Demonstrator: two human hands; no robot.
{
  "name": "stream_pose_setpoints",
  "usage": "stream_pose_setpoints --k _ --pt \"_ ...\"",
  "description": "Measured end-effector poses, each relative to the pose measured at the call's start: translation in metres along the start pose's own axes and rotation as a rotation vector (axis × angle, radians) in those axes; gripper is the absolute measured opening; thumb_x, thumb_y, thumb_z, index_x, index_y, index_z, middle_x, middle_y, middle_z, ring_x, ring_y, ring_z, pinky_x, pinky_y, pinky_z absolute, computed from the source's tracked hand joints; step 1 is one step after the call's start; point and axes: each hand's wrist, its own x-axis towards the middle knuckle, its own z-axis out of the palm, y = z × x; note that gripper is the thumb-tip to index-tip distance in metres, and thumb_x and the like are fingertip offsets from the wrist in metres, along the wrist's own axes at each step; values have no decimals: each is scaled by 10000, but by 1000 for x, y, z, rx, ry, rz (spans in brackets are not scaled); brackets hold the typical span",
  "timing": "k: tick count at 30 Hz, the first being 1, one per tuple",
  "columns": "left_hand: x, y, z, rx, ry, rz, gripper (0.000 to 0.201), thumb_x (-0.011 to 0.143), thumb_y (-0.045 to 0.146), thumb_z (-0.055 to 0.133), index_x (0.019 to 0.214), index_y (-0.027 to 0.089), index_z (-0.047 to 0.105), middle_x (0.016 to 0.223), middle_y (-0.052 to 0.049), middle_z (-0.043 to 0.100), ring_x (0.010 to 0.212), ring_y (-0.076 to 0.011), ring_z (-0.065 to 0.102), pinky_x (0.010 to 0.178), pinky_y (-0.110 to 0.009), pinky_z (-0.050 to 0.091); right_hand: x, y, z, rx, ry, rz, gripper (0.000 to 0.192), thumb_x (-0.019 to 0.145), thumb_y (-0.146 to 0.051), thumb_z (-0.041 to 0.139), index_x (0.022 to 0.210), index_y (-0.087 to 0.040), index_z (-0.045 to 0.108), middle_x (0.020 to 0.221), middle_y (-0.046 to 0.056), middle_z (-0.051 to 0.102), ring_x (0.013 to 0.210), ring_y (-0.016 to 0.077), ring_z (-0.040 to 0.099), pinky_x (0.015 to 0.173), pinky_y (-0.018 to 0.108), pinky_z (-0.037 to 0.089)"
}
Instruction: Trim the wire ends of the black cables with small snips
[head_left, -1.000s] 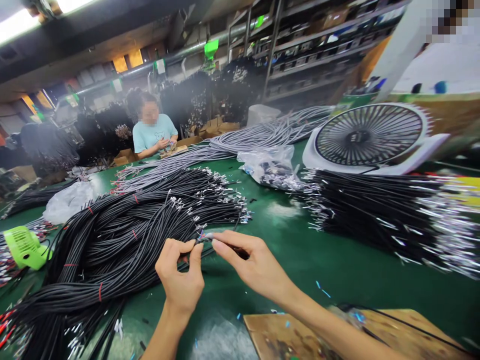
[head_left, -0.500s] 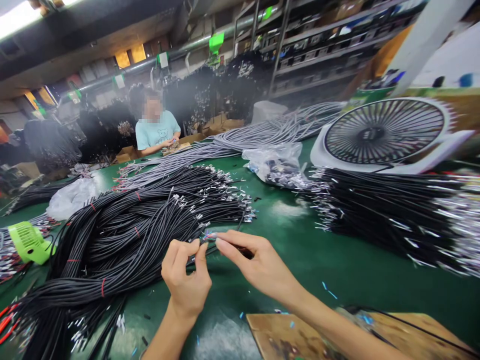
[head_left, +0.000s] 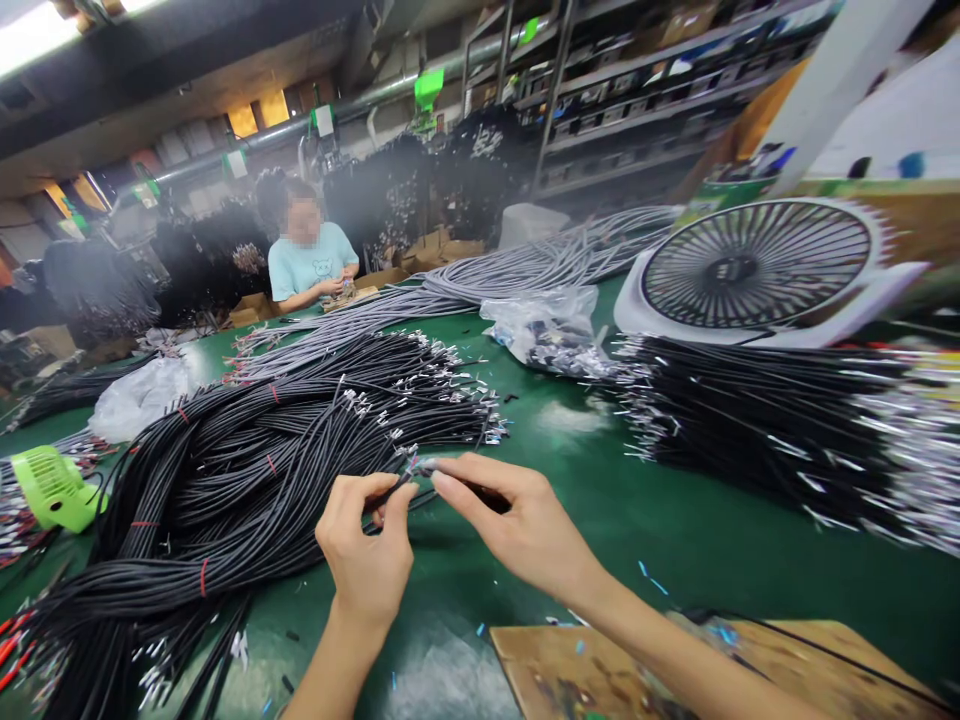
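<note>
My left hand pinches a black cable close to its end, between thumb and forefinger. Thin coloured wires stick out of that end. My right hand is closed at the wire tips, thumb against fingers; its fingertips hide part of the wires. Both hands are held above the green table, fingertips nearly meeting. Behind and left of them lies a large bundle of black cables with pale ends, tied in places with red bands.
A wooden board lies under my right forearm. More black cables are stacked at right beneath a fan. Beyond are a clear plastic bag, grey cables and a seated person. A small green fan stands at left.
My left hand has shifted slightly left and down, and more of the black cable shows at its fingertips. The right hand stays at the wire ends. The view has moved a little.
</note>
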Motion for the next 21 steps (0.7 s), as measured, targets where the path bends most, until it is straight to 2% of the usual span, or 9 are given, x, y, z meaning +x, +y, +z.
stream_pose_setpoints --k 4,9,12,15,18,21 --pt "1 -6 0 -27 -70 -26 166 816 219 537 722 183 668 614 -17 616 541 -130 560 511 -229 446 0 -1 -2 -51 -3 -26 257 835 -301 504 815 -180 730 681 53 684 577 164 599 514 254 465" --pt "5 -6 -1 -21 -188 -39 284 831 166 480 584 183 620 576 -16 595 549 -129 543 523 -217 418 0 0 -2 -80 -7 -47 269 845 -306 497 810 -183 734 656 45 674 552 156 591 502 248 458" --pt "6 -7 -2 -63 -239 -74 306 841 154 453 580 179 610 585 -11 598 548 -121 533 527 -212 401 1 0 -3 -92 -18 -42 269 844 -301 494 813 -184 735 664 45 681 556 159 595 499 252 453" --pt "8 -6 -2 -133 -283 -161 309 847 172 441 593 171 617 563 2 589 505 -108 505 480 -204 366 1 0 -4 -76 -39 -26 270 840 -311 496 804 -186 734 684 47 695 569 160 605 507 253 456" --pt "10 -4 -1 -222 -315 -312 314 833 211 468 561 160 616 472 18 536 432 -96 456 404 -194 318 1 1 -4 -69 -57 -3 286 844 -328 486 776 -186 726 692 51 700 584 166 610 514 258 454" --pt "12 0 -1 -293 -279 -422 228 780 213 549 586 148 649 489 9 571 431 -100 485 384 -187 330 1 3 -4 -78 12 47 293 837 -366 488 754 -178 697 696 55 696 578 171 603 517 267 453"
